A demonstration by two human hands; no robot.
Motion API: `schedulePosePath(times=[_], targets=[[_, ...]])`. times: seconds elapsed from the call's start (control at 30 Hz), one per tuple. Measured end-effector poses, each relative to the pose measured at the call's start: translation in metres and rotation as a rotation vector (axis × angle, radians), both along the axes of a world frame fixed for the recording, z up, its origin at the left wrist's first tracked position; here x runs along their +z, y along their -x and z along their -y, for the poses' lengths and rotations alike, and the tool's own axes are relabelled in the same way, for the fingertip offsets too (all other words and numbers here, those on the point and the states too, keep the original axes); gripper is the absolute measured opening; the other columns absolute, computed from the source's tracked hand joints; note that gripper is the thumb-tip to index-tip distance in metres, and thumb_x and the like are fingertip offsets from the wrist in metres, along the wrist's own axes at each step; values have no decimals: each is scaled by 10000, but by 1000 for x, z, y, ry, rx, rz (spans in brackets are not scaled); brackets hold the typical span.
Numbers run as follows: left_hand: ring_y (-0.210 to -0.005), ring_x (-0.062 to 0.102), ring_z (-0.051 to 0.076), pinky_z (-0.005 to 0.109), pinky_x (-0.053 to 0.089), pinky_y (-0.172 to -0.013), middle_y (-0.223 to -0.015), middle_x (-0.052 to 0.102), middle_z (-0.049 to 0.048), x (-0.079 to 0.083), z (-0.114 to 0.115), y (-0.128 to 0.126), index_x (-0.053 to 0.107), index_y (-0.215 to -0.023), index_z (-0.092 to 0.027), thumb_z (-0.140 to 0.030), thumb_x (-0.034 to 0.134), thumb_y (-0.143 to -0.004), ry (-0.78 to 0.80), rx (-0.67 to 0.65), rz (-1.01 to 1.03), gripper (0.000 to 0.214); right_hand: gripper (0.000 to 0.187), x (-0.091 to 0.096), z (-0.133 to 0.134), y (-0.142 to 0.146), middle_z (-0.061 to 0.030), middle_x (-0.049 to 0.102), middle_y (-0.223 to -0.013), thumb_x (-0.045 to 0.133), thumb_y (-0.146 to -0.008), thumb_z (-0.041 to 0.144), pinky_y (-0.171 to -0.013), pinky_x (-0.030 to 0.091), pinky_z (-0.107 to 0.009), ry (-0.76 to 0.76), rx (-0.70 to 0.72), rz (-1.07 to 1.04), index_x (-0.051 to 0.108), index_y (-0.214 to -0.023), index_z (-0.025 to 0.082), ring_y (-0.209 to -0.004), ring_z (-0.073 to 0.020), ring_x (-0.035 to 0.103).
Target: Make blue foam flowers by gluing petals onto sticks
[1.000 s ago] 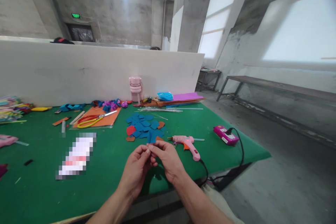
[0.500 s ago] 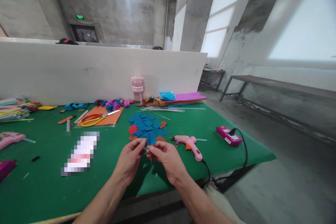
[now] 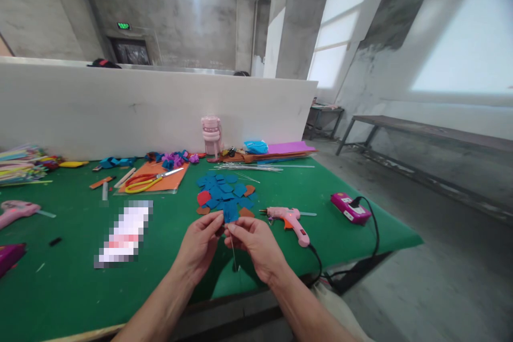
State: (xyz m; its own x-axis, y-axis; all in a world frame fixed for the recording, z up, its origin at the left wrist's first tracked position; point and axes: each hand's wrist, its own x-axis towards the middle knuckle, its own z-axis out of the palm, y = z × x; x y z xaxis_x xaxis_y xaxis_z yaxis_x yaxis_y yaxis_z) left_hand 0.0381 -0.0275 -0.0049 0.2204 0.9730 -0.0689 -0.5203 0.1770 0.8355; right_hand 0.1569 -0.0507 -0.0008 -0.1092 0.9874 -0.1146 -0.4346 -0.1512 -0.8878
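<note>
Between my hands is a small blue felt piece (image 3: pixel 231 212) with a thin wire (image 3: pixel 234 250) hanging down below it. My left hand (image 3: pixel 203 243) pinches the piece at its left side. My right hand (image 3: pixel 253 243) is closed at its lower right, where felt and wire meet; how the fingers grip the wire is partly hidden. Just beyond my fingertips lies a loose pile of blue felt cutouts (image 3: pixel 218 188), with a red cutout (image 3: pixel 203 197) and several brown ones at its edges. To the right of my right hand rests a pink hot glue gun (image 3: pixel 286 215).
Red-and-yellow scissors (image 3: pixel 146 183) lie on an orange sheet (image 3: pixel 170 184) at the back left. Wires (image 3: pixel 256 168) lie behind the pile. A pink bottle (image 3: pixel 211 136) stands by the white partition (image 3: pixel 160 107). A purple power box (image 3: pixel 350 208) with a black cord sits at right.
The hands have stayed nearly in place. The blue felt piece has turned slightly between my fingers, and more of the wire shows below it.
</note>
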Motion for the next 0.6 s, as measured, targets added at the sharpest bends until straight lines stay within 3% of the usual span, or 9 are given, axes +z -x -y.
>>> schedulePosePath(times=[0.23, 0.6], targets=[[-631, 530, 101, 204, 422, -596, -693, 618, 46, -2, 2, 0, 668, -814, -121, -222, 640, -681, -9, -67, 10, 169, 238, 3, 1, -1, -35, 635, -664, 710, -594, 287, -578, 455, -200, 14, 14, -92, 631, -720, 101, -537, -77, 572], [-593, 531, 94, 206, 423, -581, -659, 621, 38, -3, 1, -1, 676, -791, -119, -210, 686, -623, 24, -15, -10, 191, 247, -2, 1, -2, -30, 616, -656, 714, -592, 302, -570, 465, -216, 28, 48, -88, 624, -702, 100, -519, -76, 558]])
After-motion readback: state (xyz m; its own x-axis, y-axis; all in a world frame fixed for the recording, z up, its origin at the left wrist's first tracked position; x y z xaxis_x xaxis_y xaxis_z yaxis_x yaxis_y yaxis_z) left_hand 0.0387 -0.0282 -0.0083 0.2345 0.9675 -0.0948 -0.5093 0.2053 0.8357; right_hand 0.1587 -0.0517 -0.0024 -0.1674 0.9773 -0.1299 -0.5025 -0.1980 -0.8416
